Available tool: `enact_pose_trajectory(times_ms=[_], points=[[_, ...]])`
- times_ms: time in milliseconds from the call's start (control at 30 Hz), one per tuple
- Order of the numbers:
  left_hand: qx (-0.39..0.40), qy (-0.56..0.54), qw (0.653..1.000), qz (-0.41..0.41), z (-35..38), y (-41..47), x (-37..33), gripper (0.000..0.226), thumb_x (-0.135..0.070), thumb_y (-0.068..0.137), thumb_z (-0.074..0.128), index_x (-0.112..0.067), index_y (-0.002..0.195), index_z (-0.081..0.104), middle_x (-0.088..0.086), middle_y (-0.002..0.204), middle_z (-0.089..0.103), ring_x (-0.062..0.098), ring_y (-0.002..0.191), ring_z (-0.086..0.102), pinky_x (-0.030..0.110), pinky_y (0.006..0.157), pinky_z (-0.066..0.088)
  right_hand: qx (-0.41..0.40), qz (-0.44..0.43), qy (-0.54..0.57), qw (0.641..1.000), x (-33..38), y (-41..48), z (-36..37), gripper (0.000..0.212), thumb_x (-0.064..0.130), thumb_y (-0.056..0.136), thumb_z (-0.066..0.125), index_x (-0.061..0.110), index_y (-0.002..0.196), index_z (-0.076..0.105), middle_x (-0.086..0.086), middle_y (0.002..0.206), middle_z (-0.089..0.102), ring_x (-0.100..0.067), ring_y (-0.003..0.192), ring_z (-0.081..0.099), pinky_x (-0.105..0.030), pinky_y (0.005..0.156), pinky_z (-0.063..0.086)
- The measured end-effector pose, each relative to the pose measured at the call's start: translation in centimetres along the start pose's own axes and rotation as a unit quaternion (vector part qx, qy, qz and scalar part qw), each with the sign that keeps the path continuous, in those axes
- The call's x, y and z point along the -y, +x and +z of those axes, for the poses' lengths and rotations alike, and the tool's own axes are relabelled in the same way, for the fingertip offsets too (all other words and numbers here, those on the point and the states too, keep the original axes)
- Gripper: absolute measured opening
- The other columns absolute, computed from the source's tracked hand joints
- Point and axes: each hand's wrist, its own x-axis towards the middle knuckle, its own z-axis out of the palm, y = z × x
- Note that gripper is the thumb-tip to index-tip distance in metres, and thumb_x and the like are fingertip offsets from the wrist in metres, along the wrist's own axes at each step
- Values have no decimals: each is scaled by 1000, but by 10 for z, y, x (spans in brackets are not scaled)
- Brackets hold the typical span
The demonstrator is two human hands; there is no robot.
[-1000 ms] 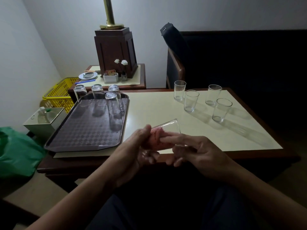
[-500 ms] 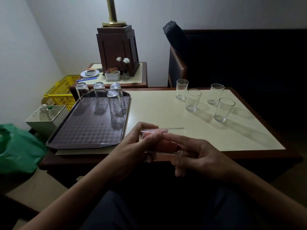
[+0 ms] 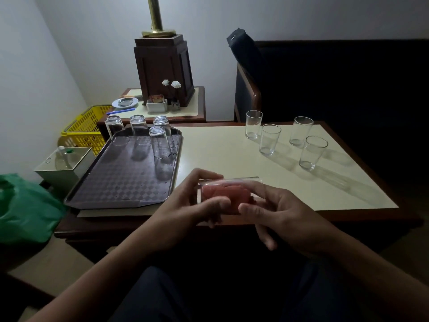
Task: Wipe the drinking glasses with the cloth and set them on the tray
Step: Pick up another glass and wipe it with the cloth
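Observation:
A clear drinking glass (image 3: 232,182) lies sideways in both my hands above the table's near edge, with a pink cloth (image 3: 224,194) stuffed inside it. My left hand (image 3: 185,205) grips the glass at its base end, thumb across the front. My right hand (image 3: 278,212) holds the open end, fingers reaching in at the cloth. Several glasses (image 3: 160,141) stand upside down at the far end of the dark purple tray (image 3: 120,182). Several more glasses (image 3: 269,139) stand upright on the table's right side.
The cream-topped table (image 3: 220,154) has a dark wooden rim. Behind it are a side table with a lamp base (image 3: 163,68), a dish and small flowers. A yellow basket (image 3: 86,126), a white box (image 3: 65,162) and a green bag (image 3: 23,210) sit left; a dark sofa (image 3: 336,77) lies behind.
The glass has turned from tilted, mouth up and away, to lying level on its side, and the cloth now sits deeper inside it. Both hands have shifted slightly around it.

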Motion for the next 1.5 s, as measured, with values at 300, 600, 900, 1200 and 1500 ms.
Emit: enact_pose_trajectory(times_ms=[300,600,900,1200,1500], points=[[-16,-135,986,-102,4,6,7,39,-24,99,65,-5,132,59,11,112,71,20,78,65,28,60,54,-40,-25,-53,997,-4,0,7,44,4,103,62,34,135,71,1,84,78,-19,70,72,-29,64,58],[-47,10,999,26,-9,7,3,53,-2,79,80,-9,127,59,18,123,67,34,103,71,32,86,60,-125,-24,66,990,-8,7,1,28,20,86,78,24,114,81,-3,80,74,-11,47,40,-21,45,35],[-34,-28,999,-28,-10,8,11,47,-12,84,84,-11,125,61,17,112,69,32,80,69,35,76,61,-124,-17,28,992,-8,5,2,22,18,92,78,31,110,78,0,72,72,-10,41,42,-22,41,34],[-51,-202,970,-123,1,12,9,50,-37,92,73,-6,128,56,18,106,67,25,65,64,26,53,54,-157,-26,95,983,-17,9,3,23,-2,88,78,18,100,81,-4,88,74,-15,48,47,-22,46,40],[-41,45,998,17,-6,7,14,60,-4,85,81,-26,136,57,14,117,69,31,92,73,35,83,62,-157,-2,133,979,-18,11,0,23,15,81,80,18,103,85,-2,66,61,-8,47,41,-19,44,35]])
